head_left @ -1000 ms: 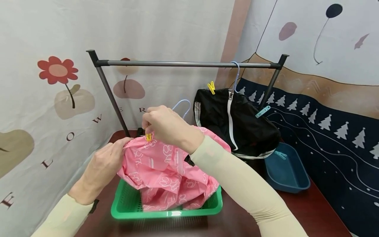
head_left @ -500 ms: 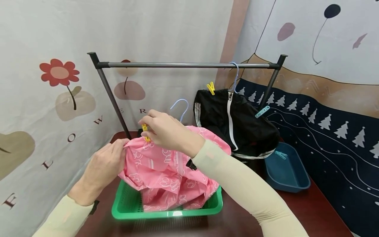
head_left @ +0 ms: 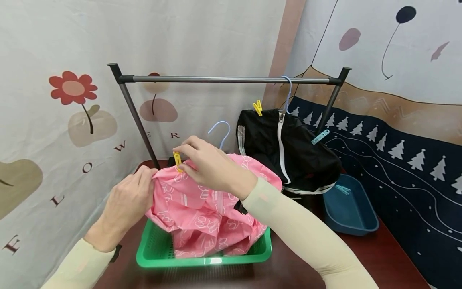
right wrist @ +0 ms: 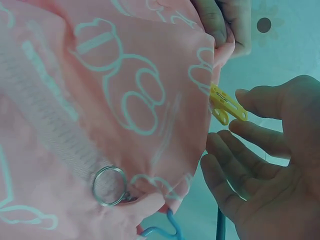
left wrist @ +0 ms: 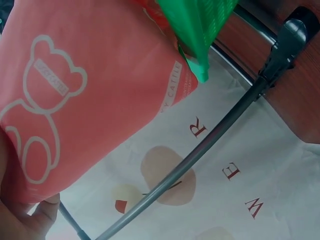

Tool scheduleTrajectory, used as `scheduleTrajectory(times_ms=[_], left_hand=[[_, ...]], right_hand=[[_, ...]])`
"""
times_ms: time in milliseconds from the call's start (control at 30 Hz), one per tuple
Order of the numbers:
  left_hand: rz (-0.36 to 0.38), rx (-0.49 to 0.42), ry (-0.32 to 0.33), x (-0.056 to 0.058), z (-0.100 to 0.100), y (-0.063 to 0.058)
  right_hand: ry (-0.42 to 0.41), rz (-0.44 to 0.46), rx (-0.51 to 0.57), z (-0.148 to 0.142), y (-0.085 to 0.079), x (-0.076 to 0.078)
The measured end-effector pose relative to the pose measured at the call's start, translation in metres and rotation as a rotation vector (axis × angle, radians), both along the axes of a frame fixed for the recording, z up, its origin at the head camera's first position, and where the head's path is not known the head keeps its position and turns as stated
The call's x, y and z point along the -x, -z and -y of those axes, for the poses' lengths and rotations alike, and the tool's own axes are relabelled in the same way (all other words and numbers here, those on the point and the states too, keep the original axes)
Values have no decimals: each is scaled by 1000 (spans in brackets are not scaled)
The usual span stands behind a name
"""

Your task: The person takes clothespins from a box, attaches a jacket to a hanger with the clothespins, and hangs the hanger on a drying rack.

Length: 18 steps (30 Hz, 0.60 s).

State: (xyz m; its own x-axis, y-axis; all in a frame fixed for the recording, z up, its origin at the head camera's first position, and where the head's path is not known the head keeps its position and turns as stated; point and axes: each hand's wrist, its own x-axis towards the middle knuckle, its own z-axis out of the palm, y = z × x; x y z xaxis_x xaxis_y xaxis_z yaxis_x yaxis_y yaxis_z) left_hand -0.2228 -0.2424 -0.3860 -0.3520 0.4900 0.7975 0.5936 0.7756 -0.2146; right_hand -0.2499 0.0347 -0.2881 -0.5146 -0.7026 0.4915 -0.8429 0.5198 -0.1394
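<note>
My left hand point(head_left: 128, 196) pinches the upper left corner of a pink zip-up garment point(head_left: 205, 208) printed with white bear outlines. A yellow clothespin point(right wrist: 225, 105) is clipped on the garment's top edge, just right of that hand. Around the clothespin's free end, my right hand point(head_left: 213, 166) has its thumb and index fingertip close to the handles, the other fingers loosely spread. From behind the garment rises the hook of a pale blue hanger point(head_left: 225, 132). In the right wrist view a metal ring point(right wrist: 109, 186) hangs at the zipper. The pink cloth lies partly in a green basket point(head_left: 203, 261).
A grey metal rack point(head_left: 216, 79) spans the table's back. At its right hangs a black zip-up garment point(head_left: 263, 148) with another yellow clothespin point(head_left: 258, 107) and a light blue one point(head_left: 320, 137). A dark blue tray point(head_left: 351, 208) stands on the right with a light blue clothespin point(head_left: 343, 189) inside.
The right hand shifts slightly down and right, and its fingers loosen around the yellow clothespin, which shows more fully. The left hand keeps its hold on the pink garment.
</note>
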Motion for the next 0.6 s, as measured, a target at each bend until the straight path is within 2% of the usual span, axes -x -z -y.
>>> scheduleTrajectory(times_ms=[367,600], left_hand=[[85,9,-28,-11,1,-5],[93,36,-38,-17,-2,-10]], right_hand=[[-26,-85,90,-25,16,-11],[-25,-111,142,-48,26,-21]])
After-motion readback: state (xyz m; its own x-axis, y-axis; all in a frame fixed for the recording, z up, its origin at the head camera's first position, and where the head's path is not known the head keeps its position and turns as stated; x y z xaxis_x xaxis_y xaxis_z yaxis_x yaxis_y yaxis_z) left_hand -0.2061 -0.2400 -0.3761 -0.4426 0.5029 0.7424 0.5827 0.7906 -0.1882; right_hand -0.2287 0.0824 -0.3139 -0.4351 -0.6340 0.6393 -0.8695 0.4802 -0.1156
